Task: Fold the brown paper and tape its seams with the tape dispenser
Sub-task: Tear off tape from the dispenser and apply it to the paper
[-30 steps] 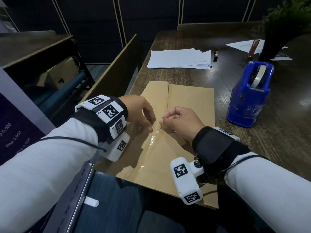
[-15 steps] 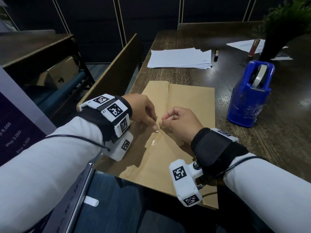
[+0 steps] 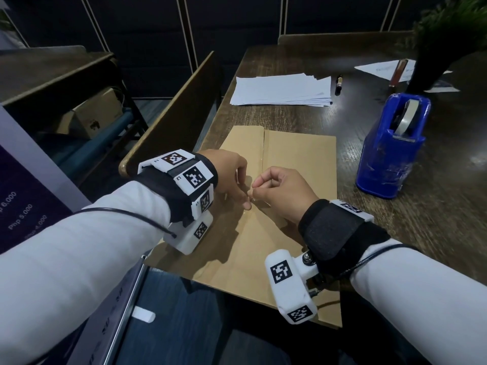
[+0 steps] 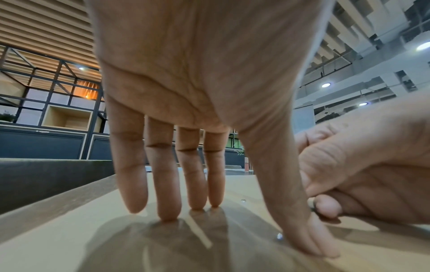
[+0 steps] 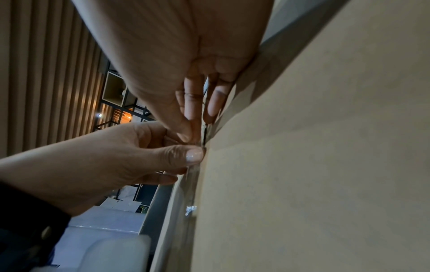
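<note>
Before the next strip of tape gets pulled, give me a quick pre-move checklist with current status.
1. Brown paper folded, lying flat on the table: ok.
2. Left hand holding the paper down, fingers straight, thumb pressing at the seam: ok.
3. Right hand free for the next pull: not ok, it pinches something small at the seam.
4. Tape dispenser upright, to the right of the paper: ok.
5. Seam taped along its whole length: cannot tell; hands cover the middle.

Beyond your left hand (image 3: 226, 177) you have a stack of white sheets (image 3: 283, 89) on the dark wooden surface (image 3: 434, 219), a pen (image 3: 339, 84) just beside it. A potted plant (image 3: 445, 46) stands far beyond your right hand (image 3: 283, 194).
</note>
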`<state>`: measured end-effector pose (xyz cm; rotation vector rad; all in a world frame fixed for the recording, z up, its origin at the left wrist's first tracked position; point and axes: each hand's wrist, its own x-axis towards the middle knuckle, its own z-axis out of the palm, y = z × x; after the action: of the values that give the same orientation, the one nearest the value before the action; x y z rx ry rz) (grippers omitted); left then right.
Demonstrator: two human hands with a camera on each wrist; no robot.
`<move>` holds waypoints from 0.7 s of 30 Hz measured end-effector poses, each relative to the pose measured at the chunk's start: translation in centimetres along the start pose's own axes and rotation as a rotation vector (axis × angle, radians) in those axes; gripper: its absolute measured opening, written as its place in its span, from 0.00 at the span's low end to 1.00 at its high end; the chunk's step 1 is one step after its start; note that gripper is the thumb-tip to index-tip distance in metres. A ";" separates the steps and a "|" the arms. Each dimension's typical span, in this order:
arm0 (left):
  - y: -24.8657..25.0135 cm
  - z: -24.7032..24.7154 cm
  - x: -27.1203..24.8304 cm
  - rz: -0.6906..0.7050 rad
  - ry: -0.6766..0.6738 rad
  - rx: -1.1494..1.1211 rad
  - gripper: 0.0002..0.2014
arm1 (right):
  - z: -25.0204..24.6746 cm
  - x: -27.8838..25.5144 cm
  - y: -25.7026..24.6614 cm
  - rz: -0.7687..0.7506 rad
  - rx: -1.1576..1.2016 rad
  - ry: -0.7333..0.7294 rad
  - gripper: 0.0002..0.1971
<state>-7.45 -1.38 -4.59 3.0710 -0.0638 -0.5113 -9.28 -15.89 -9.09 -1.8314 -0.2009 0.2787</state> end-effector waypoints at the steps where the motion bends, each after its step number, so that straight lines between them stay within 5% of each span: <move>1: 0.0 0.0 0.1 0.001 -0.005 -0.005 0.30 | 0.0 0.1 0.1 0.000 0.003 -0.002 0.05; 21: -0.2 0.2 0.3 0.068 -0.040 -0.025 0.28 | 0.0 0.9 0.2 -0.025 -0.119 0.010 0.11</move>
<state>-7.20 -1.21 -4.84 3.0227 -0.1601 -0.5656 -8.38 -15.66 -9.33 -1.9468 -0.2375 0.2439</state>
